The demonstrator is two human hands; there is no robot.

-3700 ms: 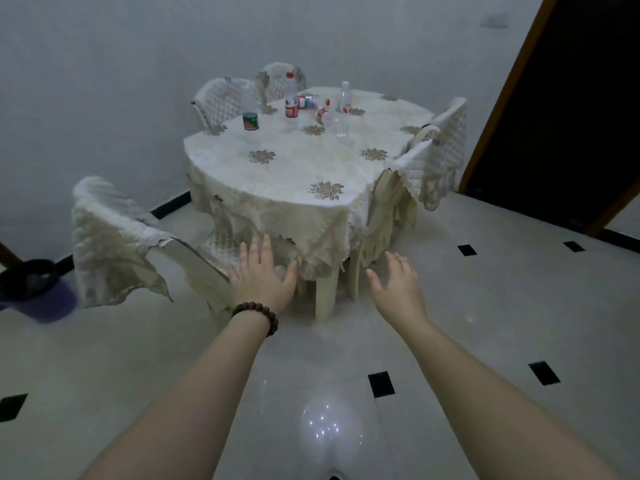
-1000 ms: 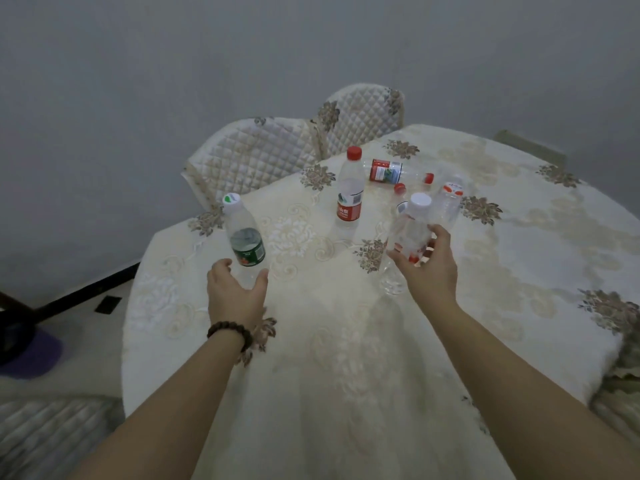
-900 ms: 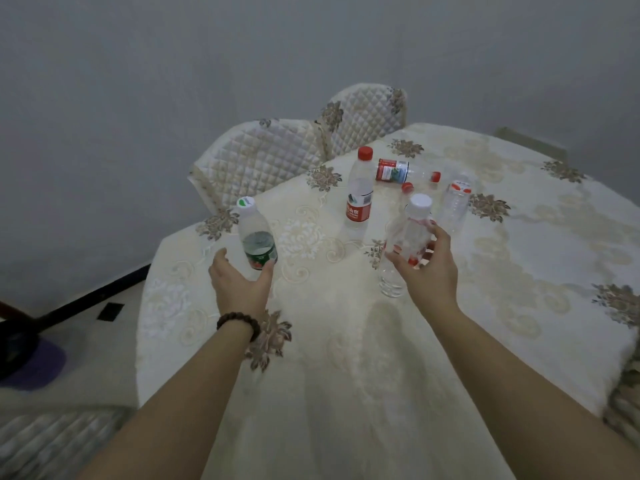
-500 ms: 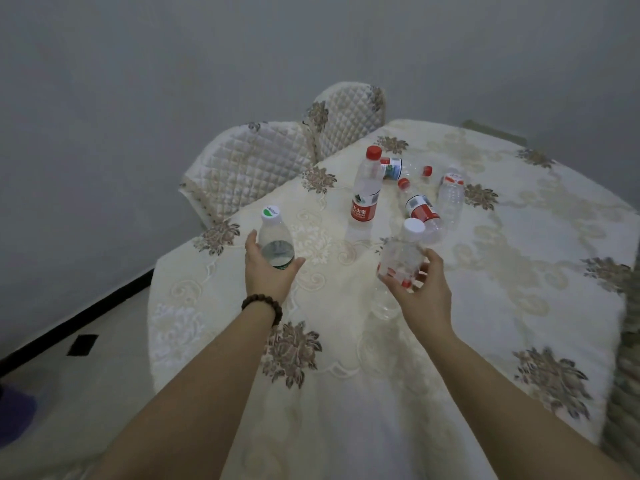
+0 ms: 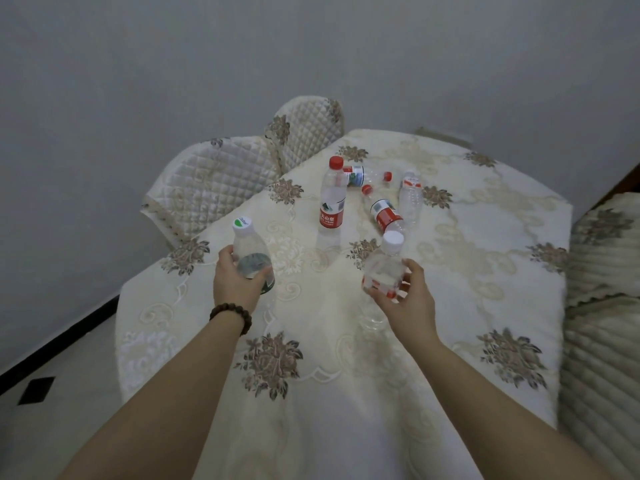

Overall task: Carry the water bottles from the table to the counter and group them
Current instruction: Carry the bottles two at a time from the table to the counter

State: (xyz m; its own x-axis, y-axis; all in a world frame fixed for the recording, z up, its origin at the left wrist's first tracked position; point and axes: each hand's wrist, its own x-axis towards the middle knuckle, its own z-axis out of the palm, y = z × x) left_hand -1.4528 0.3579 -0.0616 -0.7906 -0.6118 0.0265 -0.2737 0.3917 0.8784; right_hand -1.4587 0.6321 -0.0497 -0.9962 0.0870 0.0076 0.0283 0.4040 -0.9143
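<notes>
Fingers (image 5: 265,271) of my left hand (image 5: 235,282) wrap the green-capped bottle (image 5: 250,252); my right hand (image 5: 407,299) pinches the white-capped bottle (image 5: 384,268).
Both bottles stand upright, lifted above the worktop (image 5: 485,271); four more lie ahead, nearer my right.

A green-labelled bottle (image 5: 250,252) with a white cap is gripped around its lower body by the left hand (image 5: 237,280), and a clear bottle (image 5: 383,268) with a white cap is clasped by the right hand (image 5: 403,297). Beyond both grips, an upright red-capped bottle (image 5: 332,199) is seen on the tablecloth (image 5: 450,271). Past the right grip, a red-labelled bottle (image 5: 382,211) is lying down, with two more bottles behind it.
</notes>
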